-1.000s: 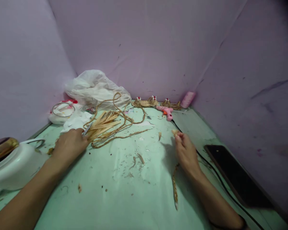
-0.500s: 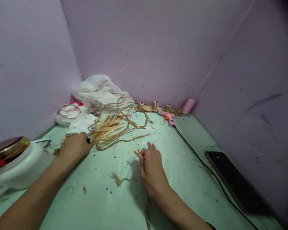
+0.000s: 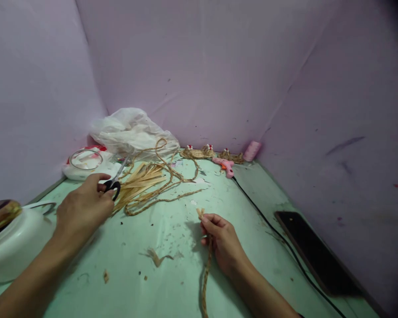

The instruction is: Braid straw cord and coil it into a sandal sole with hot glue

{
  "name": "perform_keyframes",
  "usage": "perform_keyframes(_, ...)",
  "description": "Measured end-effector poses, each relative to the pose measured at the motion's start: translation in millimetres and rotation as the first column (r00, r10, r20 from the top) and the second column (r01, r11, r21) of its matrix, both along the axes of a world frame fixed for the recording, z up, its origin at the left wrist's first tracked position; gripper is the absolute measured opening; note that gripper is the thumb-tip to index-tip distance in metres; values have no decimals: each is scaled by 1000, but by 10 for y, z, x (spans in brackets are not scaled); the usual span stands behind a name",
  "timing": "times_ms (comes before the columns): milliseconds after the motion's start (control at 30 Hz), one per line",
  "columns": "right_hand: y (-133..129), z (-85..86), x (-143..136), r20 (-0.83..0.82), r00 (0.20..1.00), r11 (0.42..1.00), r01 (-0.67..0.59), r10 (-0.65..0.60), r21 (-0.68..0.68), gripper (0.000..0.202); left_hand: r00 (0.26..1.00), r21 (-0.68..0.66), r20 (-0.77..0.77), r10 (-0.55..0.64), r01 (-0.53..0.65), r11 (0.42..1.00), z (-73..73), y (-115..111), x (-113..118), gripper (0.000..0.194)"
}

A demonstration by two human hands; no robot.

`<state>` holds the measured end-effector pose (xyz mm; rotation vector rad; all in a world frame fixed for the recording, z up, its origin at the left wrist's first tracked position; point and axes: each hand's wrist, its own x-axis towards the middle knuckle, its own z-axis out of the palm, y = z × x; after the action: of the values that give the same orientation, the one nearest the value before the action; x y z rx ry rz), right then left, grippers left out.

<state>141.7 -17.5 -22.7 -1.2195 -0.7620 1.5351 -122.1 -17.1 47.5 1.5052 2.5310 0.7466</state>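
My left hand grips a pair of scissors by its black handle, the blades pointing up and away from me. Just right of it lies a bundle of flat straw strips on the pale green table. My right hand pinches the end of a braided straw cord, whose frayed tip pokes out above the fingers. From there the cord hangs down toward the near edge of the view. A long loose cord loops around the straw strips.
A pink glue gun trails a black cable past a dark phone on the right. Braided pieces with red-and-white beads and a pink thread spool line the back wall. A plastic bag and a white pot are at left.
My left hand has lifted the scissors from beside the straw strips. My right hand has turned, bringing the cord and its frayed end into clearer view. The view has shifted slightly.
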Motion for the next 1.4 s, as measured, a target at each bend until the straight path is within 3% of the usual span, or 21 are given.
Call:
perform_keyframes(67, 4, -37, 4, -38, 999, 999, 32, -32, -11, 39, 922, 249, 376, -89, -8, 968, -47, -17, 112, 44)
perform_keyframes(133, -5, -41, -11, -77, 996, 999, 43, -44, -21, 40, 740, 347, 631, -232, -2, 938, -113, -63, 252, 52)
perform_keyframes(233, -12, -12, -17, -135, 990, 998, 47, -51, -36, 39, 523, 310, 765, -377, 214, 926, -244, -170, 461, 56)
perform_keyframes(300, -8, 5, -4, -170, 984, 998, 53, -60, -42, 39, 441, 253, 788, -428, 402, 880, -338, -248, 580, 57)
perform_keyframes(367, -4, 12, 10, -202, 976, 997, 68, -77, -47, 39, 461, 167, 760, -457, 541, 824, -406, -325, 688, 55)
perform_keyframes(433, -12, 11, 11, -233, 967, 994, 96, -105, -51, 38, 573, 90, 638, -515, 608, 789, -431, -403, 788, 43)
perform_keyframes(500, -44, 5, -12, -263, 956, 991, 119, -130, -54, 37, 632, 25, 504, -588, 670, 742, -416, -476, 876, 32)
perform_keyframes(600, -131, -12, -82, -300, 946, 992, 112, -123, -53, 37, 630, -18, 377, -679, 738, 674, -372, -552, 968, 25)
perform_keyframes(767, -238, -63, -176, -345, 938, 1000, 10, -17, -21, 34, 602, -1, 307, -737, 775, 632, -355, -573, 1019, 20)
perform_keyframes(900, -231, -75, -187, -323, 946, 1000, -1, -4, -13, 36, 587, 5, 375, -717, 772, 635, -347, -551, 1032, 22)
perform_keyframes(1267, -244, -98, -200, -292, 956, 1000, -15, 15, 3, 36, 460, 58, 626, -629, 777, 626, -339, -546, 1045, 25)
perform_keyframes(1400, -224, -91, -200, -273, 962, 1000, 2, -2, 2, 36, 420, 62, 737, -530, 738, 672, -424, -525, 1026, 24)
